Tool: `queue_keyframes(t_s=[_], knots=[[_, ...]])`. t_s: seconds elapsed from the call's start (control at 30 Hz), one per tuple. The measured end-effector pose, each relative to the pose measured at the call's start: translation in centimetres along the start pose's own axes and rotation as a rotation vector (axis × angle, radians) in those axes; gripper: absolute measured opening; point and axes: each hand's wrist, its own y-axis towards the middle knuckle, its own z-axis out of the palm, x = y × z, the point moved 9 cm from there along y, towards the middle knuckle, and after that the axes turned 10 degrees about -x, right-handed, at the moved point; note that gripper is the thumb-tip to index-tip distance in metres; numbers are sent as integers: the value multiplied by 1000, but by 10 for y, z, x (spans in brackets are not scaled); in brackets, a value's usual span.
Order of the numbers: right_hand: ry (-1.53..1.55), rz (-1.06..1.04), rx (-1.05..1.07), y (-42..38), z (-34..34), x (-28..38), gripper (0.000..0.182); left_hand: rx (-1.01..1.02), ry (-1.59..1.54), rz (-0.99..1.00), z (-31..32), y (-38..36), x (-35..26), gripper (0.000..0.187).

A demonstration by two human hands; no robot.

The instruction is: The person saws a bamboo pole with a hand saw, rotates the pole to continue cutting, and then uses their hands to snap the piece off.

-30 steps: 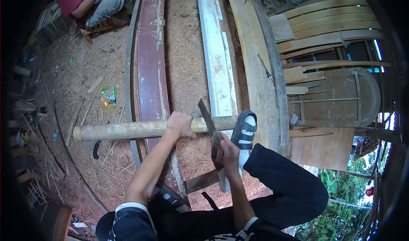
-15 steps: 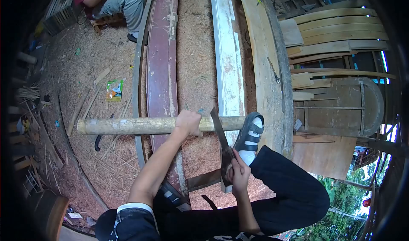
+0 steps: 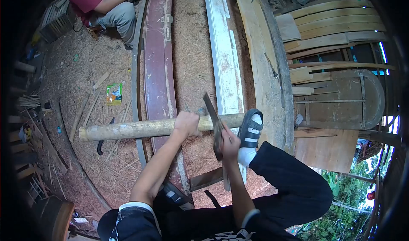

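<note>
The left hand (image 3: 186, 124) is clasped over the pole (image 3: 128, 130) from above, and this grip seems meant to stop it from rolling or sliding. Just to the right of this hand, the right hand (image 3: 230, 144) is closed around the handle of a saw (image 3: 211, 109), whose blade lies across the pole and points away from the body; whether its teeth are biting, I cannot tell. The two hands are near each other, probably so that the pole is steadied close to the blade. Beyond the right hand, the sandalled foot (image 3: 250, 128) meets the pole's end, which perhaps serves as a second hold, although its pressure cannot be seen. Under the left hand's side, the pole rests across the reddish board (image 3: 157, 66), and nearer the right hand it crosses the white board (image 3: 223, 62); these two appear to support it above the shavings. Far to the left of the left hand, the other end projects freely, with a packet (image 3: 114, 94) on the ground beyond it. Farthest ahead and leftward, another person (image 3: 123, 19) sits.
</note>
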Motion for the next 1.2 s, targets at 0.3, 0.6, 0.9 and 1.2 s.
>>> queue_keyframes(t_s=[0.3, 0.6, 0.9, 1.2], knots=[[4, 104, 63, -33, -33, 6, 38, -19, -2, -2, -5, 4, -1, 59], [80, 213, 12, -74, -58, 14, 34, 4, -16, -10, 0, 2, -3, 59], [12, 118, 57, -58, -52, 2, 38, -24, -12, -18, 6, -1, 2, 50], [41, 49, 59, -33, -32, -10, 35, -83, 3, 19, 5, 4, 7, 67]])
